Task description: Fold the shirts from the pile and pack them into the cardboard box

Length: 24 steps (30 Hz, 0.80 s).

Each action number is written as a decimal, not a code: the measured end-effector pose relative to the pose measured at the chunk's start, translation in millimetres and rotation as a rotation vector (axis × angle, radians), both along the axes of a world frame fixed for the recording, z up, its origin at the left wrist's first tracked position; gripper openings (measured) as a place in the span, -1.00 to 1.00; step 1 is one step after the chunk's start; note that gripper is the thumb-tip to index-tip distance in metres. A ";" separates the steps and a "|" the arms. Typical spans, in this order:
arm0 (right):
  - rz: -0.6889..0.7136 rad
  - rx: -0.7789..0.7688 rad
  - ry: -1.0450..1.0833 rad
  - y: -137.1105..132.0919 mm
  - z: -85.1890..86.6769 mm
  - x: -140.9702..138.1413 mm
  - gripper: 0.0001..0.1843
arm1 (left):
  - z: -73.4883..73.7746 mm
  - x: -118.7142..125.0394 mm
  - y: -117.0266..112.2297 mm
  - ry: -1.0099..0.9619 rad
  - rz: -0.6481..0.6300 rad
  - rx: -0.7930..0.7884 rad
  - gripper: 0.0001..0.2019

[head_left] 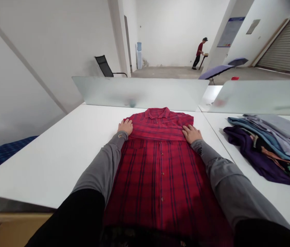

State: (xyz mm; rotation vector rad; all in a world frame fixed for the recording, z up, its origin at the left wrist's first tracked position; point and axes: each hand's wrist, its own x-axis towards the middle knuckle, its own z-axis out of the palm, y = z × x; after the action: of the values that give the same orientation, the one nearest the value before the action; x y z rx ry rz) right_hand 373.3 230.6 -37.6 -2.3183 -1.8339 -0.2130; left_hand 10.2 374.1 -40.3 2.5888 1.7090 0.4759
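Note:
A red plaid button-up shirt (148, 171) lies front up on the white table (57, 147), collar at the far end and lower part toward me. Its sleeves are folded across the chest in a horizontal band. My left hand (125, 126) rests on the left end of that band, fingers laid on the cloth. At the opposite end, my right hand (191, 133) lies on the fabric with its fingers stretched out. Neither hand is closed round the shirt. The bottom of the shirt runs into dark shadow near my body.
To the right is a pile of folded clothes (276, 147). Frosted glass dividers (145, 91) stand along the table's back edge. Blue cloth (6, 152) shows beyond the left edge, and a cardboard box (11, 230) below it. A person (200, 53) stands far behind, near an umbrella (217, 71).

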 end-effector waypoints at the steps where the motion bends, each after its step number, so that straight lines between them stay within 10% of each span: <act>1: -0.021 0.004 0.012 1.7 1.5 -0.7 -0.43 | 3.7 -0.2 -3.6 0.000 0.042 0.002 -0.56; 10: 0.061 0.002 -0.042 -43.6 -3.7 -24.8 -0.38 | -1.2 -45.9 -97.9 0.096 -0.227 0.028 -0.45; 16: 0.031 -0.075 -0.025 -79.1 5.5 -48.8 -0.37 | -5.4 -56.6 -130.7 0.114 -0.139 -0.020 -0.48; 24: 0.314 -0.120 0.013 -208.6 -8.6 -56.4 -0.42 | -3.7 -66.7 -217.1 0.122 -0.269 -0.093 -0.47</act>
State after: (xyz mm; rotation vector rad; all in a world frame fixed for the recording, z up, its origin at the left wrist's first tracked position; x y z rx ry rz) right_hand 316.9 22.0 -46.2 -2.0558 -2.2249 -0.0451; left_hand -56.6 157.1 -44.0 2.7709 1.3426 0.2299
